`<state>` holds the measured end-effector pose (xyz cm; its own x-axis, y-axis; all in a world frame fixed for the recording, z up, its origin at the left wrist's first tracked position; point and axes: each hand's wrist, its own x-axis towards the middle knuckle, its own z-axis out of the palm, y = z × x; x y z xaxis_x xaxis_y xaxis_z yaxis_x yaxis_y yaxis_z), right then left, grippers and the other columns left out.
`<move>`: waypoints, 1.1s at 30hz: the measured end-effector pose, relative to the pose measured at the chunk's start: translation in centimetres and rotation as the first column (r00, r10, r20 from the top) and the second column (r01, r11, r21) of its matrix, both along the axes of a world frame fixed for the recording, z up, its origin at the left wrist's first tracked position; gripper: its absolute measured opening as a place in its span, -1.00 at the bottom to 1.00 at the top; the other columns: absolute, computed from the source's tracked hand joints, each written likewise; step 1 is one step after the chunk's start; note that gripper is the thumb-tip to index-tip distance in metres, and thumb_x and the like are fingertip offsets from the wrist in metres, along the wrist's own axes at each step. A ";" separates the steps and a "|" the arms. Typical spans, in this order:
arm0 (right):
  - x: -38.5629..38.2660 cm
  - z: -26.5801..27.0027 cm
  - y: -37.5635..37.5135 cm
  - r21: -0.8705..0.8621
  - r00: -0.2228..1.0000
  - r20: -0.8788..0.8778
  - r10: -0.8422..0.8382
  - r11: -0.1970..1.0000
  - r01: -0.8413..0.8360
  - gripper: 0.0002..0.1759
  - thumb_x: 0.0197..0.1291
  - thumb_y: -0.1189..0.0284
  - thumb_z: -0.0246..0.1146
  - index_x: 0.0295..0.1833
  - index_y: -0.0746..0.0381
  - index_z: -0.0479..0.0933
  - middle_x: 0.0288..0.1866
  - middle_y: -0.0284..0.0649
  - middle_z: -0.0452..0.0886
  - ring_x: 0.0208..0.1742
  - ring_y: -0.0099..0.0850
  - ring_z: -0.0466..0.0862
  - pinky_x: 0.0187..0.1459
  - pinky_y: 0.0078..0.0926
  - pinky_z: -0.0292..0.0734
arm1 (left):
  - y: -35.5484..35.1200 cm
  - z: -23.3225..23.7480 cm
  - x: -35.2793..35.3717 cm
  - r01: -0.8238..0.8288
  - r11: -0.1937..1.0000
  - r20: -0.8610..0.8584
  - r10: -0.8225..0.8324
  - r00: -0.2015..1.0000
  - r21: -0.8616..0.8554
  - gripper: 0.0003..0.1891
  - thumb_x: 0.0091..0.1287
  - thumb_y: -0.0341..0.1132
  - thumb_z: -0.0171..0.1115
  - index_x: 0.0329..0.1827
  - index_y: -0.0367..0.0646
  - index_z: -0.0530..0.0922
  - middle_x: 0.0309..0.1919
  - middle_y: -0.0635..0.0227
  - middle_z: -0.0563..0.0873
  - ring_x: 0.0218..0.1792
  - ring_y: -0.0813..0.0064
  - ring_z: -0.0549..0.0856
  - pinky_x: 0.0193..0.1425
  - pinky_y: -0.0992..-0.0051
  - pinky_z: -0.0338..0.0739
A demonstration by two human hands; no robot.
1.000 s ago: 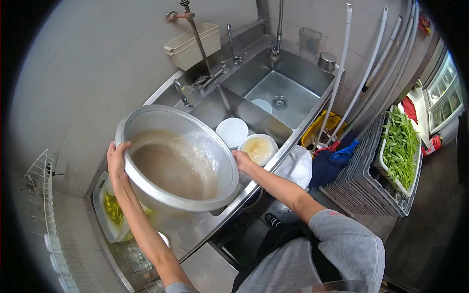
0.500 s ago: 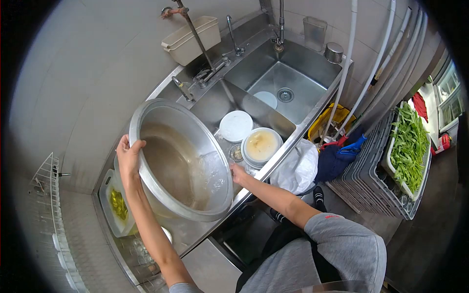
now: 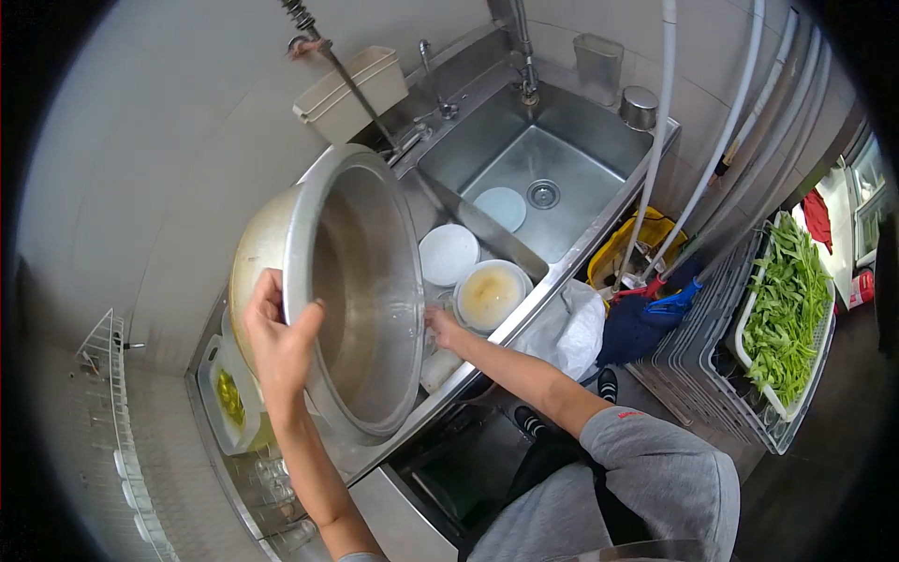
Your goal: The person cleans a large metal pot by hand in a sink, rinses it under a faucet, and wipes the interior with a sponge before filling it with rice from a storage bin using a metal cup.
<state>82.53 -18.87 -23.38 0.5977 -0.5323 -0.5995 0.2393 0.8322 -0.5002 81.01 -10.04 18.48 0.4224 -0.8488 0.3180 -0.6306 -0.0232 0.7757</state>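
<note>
A large metal basin (image 3: 361, 309) is tipped steeply on its side over the sink, its mouth turned to the right. My left hand (image 3: 281, 328) grips its left rim, thumb over the edge and fingers against the outer wall. At the opposite rim is my right hand (image 3: 444, 330), fingers curled at the edge and partly hidden. Beside it in the near sink stands a stack of bowls or plates, the top one (image 3: 490, 293) holding cloudy yellowish liquid. A white plate (image 3: 449, 255) lies just behind that stack.
Another white plate (image 3: 501, 208) lies in the far sink (image 3: 571, 155). A cream bin (image 3: 354, 98) sits behind the taps. On the left is a container (image 3: 228, 398) with something yellow-green. To the right, leafy greens (image 3: 785, 309) fill a tray on stacked grey crates (image 3: 698, 361).
The basin has tipped further, its mouth swinging to the right and its outer wall coming into view. My left hand has moved right and down with the rim.
</note>
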 end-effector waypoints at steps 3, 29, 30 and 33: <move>0.7 -3.9 -2.6 -0.049 0.978 0.208 -0.016 0.998 0.027 -0.64 0.10 0.24 0.07 0.00 0.13 0.45 0.00 -0.23 0.50 0.16 -0.36 0.33 0.18 -0.23 0.11 | -1.1 -0.1 -4.1 0.043 0.999 0.066 -0.043 0.997 0.004 -0.88 -0.15 -0.54 0.09 -0.52 -0.26 0.35 -0.61 0.49 0.34 -0.52 0.68 0.28 -0.43 0.67 0.17; -30.1 7.9 -38.0 -0.326 0.711 0.261 -0.653 0.633 0.702 -0.76 0.17 0.42 -0.04 -0.04 0.10 0.37 -0.22 -0.24 0.53 -0.25 -0.43 0.54 -0.37 -0.43 0.43 | -2.1 5.8 13.5 -0.434 0.897 -0.139 0.421 0.896 -0.083 -0.62 0.19 -0.34 0.11 0.07 -0.27 0.38 -0.07 0.25 0.51 -0.08 0.45 0.49 0.05 0.46 0.34; -31.6 6.5 -40.3 -0.233 0.653 0.220 -0.725 0.611 0.757 -0.70 0.21 0.34 -0.08 0.07 0.05 0.26 0.04 -0.27 0.40 -0.11 -0.40 0.49 -0.28 -0.34 0.41 | -2.3 5.4 13.1 -0.445 0.893 -0.119 0.436 0.892 -0.070 -0.62 0.19 -0.35 0.11 0.07 -0.27 0.38 -0.07 0.25 0.51 -0.08 0.45 0.49 0.05 0.46 0.34; -35.1 4.0 -44.8 -0.042 0.391 0.107 -0.914 0.389 0.920 -0.64 0.26 0.24 -0.16 0.16 0.03 0.15 0.24 -0.36 0.18 -0.02 -0.38 0.46 -0.19 -0.24 0.38 | -3.8 3.6 10.7 -0.469 0.882 -0.052 0.468 0.882 -0.030 -0.62 0.19 -0.35 0.11 0.07 -0.28 0.38 -0.07 0.24 0.50 -0.08 0.44 0.49 0.05 0.46 0.34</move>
